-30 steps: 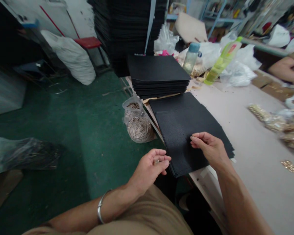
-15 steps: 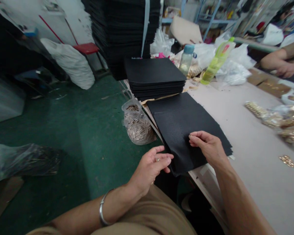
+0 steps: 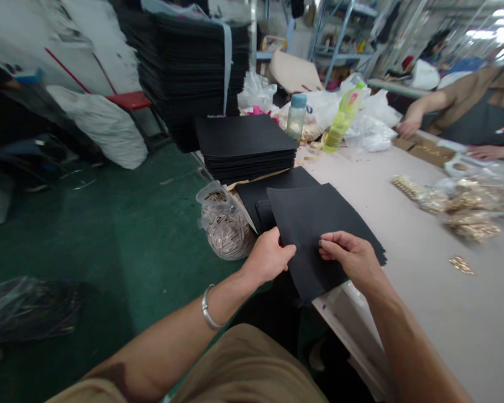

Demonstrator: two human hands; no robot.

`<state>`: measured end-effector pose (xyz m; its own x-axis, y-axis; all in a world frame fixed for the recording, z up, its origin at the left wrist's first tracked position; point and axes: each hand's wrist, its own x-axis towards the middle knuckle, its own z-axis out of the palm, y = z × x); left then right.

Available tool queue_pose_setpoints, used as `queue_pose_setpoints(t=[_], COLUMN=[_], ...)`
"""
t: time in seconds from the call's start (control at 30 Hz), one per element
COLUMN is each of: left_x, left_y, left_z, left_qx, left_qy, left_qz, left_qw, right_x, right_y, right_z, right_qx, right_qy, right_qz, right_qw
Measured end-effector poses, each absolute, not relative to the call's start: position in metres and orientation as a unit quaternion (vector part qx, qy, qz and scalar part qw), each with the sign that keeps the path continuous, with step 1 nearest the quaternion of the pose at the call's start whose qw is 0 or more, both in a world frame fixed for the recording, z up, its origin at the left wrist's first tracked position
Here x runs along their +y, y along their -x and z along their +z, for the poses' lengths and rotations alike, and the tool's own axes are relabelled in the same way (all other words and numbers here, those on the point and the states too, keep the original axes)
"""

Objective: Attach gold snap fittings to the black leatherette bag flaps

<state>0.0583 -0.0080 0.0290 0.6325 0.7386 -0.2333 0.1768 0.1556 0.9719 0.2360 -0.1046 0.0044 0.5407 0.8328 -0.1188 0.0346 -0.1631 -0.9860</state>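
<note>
A black leather-like sheet (image 3: 311,215) lies askew over other black sheets (image 3: 292,179) at the table's near edge. My left hand (image 3: 267,256) is closed on its left edge, thumb on top and fingers underneath. Above the sheet's right part, my right hand (image 3: 348,254) has thumb and fingertips pinched together. Whatever is in that pinch is too small to make out. Just beyond lies a neat stack of black sheets (image 3: 246,137).
A bag of small slim pieces (image 3: 229,232) hangs at the table's left edge. Bottles (image 3: 296,117) and plastic bags (image 3: 372,137) stand farther back. Gold-coloured metal pieces (image 3: 461,265) lie on the pale table (image 3: 428,313). A co-worker's arm (image 3: 428,109) reaches across at right.
My left hand has gone from open fingers beside the sheet to gripping its edge. The top sheet has shifted and turned, baring sheets beneath. My right hand stays pinched. The view has shifted.
</note>
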Motion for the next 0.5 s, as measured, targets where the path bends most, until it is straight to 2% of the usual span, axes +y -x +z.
queue_pose_setpoints(t=[0.3,0.5], left_x=[-0.041,-0.048], left_y=[-0.044,-0.055], left_z=[0.024,0.017], left_qx=[0.366,0.41], left_qy=[-0.574,-0.513], left_qz=[0.063,0.103], left_qw=[0.73,0.747], right_x=[-0.144,-0.137], right_y=[-0.228,-0.224], right_z=[0.015,0.008], right_qx=[-0.282,-0.308], right_qy=[0.68,0.68], right_qz=[0.408,0.414], right_qw=[0.54,0.521])
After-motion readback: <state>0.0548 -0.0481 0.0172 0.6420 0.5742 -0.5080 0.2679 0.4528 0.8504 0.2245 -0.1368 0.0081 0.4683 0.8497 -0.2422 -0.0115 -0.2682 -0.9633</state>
